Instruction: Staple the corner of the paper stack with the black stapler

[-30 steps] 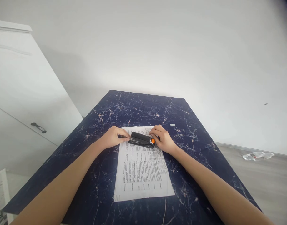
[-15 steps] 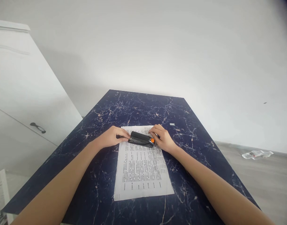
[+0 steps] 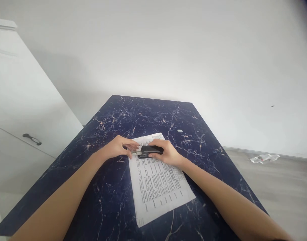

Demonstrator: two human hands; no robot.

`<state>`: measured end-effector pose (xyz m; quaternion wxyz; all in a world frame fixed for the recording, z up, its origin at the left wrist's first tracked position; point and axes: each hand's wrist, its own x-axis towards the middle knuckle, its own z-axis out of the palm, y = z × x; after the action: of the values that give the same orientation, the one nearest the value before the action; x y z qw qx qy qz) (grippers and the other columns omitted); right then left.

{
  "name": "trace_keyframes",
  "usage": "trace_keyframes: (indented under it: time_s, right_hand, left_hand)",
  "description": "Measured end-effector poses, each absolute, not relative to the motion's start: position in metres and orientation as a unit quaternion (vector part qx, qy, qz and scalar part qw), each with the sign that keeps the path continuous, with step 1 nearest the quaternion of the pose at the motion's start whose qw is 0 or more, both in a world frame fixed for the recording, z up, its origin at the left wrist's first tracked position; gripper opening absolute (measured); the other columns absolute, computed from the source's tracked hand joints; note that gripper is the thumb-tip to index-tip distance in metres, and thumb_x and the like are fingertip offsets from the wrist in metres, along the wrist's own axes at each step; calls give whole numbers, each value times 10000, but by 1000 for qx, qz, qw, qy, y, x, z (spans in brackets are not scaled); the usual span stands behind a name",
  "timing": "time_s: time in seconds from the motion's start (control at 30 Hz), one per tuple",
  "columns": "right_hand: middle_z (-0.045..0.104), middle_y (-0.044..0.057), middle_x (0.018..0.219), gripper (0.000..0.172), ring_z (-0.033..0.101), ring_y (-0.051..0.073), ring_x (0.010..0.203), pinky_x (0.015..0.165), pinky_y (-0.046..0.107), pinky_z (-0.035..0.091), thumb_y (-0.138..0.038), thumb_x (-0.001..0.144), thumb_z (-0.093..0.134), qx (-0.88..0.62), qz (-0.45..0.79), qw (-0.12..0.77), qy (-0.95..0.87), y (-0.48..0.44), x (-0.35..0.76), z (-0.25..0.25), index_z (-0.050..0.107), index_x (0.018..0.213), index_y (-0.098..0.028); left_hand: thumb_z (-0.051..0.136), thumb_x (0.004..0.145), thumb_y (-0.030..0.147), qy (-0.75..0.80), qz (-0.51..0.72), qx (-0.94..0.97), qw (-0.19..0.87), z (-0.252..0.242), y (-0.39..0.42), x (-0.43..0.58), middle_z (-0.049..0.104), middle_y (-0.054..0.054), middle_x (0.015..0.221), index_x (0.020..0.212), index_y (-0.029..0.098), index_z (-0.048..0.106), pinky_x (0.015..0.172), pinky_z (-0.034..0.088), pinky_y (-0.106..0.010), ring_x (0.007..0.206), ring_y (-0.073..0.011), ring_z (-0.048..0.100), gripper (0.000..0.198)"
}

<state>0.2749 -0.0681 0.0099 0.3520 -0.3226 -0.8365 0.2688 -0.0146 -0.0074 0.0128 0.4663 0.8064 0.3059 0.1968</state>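
A black stapler [image 3: 152, 149] lies sideways over the upper part of a printed paper sheet [image 3: 160, 190]. My right hand [image 3: 166, 152] is wrapped round the stapler's right end, thumb on the near side and fingers over the far side, covering its orange part. From the stapler's left end a light metal piece [image 3: 136, 153] sticks out. My left hand [image 3: 121, 146] is beside that end, thumb and fingers apart, close to the metal piece; whether the thumb touches it I cannot tell. The sheet's left edge is partly under the left fingertips.
The dark blue marble-patterned table [image 3: 143, 113] carries a small white object [image 3: 180, 131] beyond the paper. A white cabinet [image 3: 30, 100] with a dark handle stands at the left. Clear plastic bottles or wrapping [image 3: 265, 158] lie on the floor at the right.
My right hand has closed round the stapler. A metal piece now sticks out of its left end, and my left fingers have parted. The paper has turned, its lower end swinging right.
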Motion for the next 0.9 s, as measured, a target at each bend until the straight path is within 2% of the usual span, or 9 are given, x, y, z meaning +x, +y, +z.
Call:
trace_keyframes:
  time_s: [0.17,0.3,0.43,0.5,0.63,0.7,0.73,0.8,0.9]
  right_hand:
    - [707,57,924,277,634,206,826,750,382,544,-379,927,714,-276,282,396,-829,-74,272,15,696,1160,-230]
    - [720,71,927,323,640,205,815,737,384,557,-395,903,744,-251,279,413,-830,-78,265,14,704,1167,-212]
    - [734,67,906,274,648,204,812,768,394,562,-372,897,753,-241,263,412,-839,-79,262,12,720,1111,-204]
    - [739,65,911,267,655,204,817,768,390,564,-369,894,755,-265,264,408,-833,-79,265,14,724,1104,-207]
    - [743,77,976,273,678,207,841,756,373,564,-358,881,755,-387,242,433,-777,-75,282,22,729,1098,-195]
    - [752,92,1020,286,698,227,871,777,389,572,-352,865,757,-460,208,434,-746,-72,296,26,736,1099,-189]
    - [759,99,1034,294,708,242,887,793,404,576,-350,855,758,-496,190,428,-731,-70,303,27,741,1100,-188]
    - [770,108,1052,305,727,272,912,831,440,583,-355,847,750,-559,162,407,-704,-68,320,28,755,1103,-189]
    - [774,115,1099,326,738,306,975,903,481,578,-362,855,728,-614,129,386,-676,-70,348,23,766,1133,-196]
  left_hand:
    - [898,684,407,247,286,859,346,16,-21,13,772,-57,1039,1095,230,763,881,570,-339,906,-209,708,467]
    - [882,697,457,229,275,880,311,14,-27,18,755,-40,1044,1067,239,742,921,525,-353,998,-228,679,452]
    - [895,671,480,226,262,894,283,11,-23,17,744,-32,1044,1083,253,723,937,495,-382,990,-234,665,501]
    - [886,674,504,261,256,890,272,11,-20,15,724,-39,1092,1111,271,716,955,485,-402,1033,-249,648,523]
    - [670,877,570,465,269,824,179,10,-16,12,663,-104,1194,1181,247,680,989,450,-488,1154,-316,577,444]
    - [667,863,591,521,237,809,135,8,-16,12,645,-130,1184,1158,214,671,968,444,-517,1147,-351,558,479]
    - [703,833,577,528,215,812,126,6,-17,13,640,-129,1164,1118,205,672,949,448,-515,1127,-358,558,470]
    - [737,820,462,511,195,826,136,2,-18,15,634,-106,1108,995,202,664,918,459,-481,1070,-331,572,322]
    - [652,870,266,469,243,825,202,-1,-15,15,639,-58,1019,892,204,603,896,465,-406,987,-253,609,82]
